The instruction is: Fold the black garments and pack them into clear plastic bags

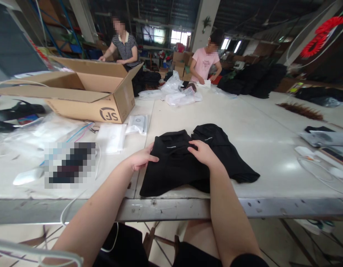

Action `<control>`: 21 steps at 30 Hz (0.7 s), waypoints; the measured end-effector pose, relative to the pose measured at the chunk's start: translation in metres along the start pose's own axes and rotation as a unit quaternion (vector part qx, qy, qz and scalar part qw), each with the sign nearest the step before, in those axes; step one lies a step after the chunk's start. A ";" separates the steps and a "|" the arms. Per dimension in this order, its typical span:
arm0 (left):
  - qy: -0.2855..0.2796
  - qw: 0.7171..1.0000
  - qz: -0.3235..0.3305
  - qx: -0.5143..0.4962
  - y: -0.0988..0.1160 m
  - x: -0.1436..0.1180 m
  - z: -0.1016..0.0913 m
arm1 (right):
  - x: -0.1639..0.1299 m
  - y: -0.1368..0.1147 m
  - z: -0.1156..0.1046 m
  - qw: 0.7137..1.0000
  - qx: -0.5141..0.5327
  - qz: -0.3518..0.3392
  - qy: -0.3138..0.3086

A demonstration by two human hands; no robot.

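A black garment (174, 167) lies flat on the white table (257, 137) near its front edge, folded in part, with a second black piece (224, 152) spread out to its right. My left hand (140, 159) grips the garment's left edge, thumb on top. My right hand (203, 152) rests palm down on the fabric near the collar, fingers pressing on it. Both forearms reach in from below.
An open cardboard box (90, 92) stands at the back left, with clear plastic bags (112, 137) beside it. White bags (182, 96) lie mid-table. Two people work at the far end. Dark clothes (254, 81) are piled at the back right; cables (318, 167) lie at the right.
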State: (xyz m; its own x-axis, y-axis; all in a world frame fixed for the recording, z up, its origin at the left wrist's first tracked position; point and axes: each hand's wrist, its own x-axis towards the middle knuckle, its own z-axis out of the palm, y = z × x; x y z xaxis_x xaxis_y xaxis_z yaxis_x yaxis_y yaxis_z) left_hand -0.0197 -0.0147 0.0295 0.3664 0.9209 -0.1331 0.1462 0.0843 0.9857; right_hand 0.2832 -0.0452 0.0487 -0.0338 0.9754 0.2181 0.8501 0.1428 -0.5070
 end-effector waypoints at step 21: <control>-0.038 0.823 0.260 0.504 0.006 -0.020 0.056 | 0.010 0.015 0.040 0.987 -0.158 0.027 0.020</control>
State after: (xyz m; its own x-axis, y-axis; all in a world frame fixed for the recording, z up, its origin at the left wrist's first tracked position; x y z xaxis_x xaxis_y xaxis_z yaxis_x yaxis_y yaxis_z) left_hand 0.0255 -0.0542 0.0326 0.6705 0.7035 0.2355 0.6261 -0.7069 0.3289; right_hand 0.2748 -0.0266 0.0102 0.0317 0.9718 0.2338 0.9718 0.0247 -0.2345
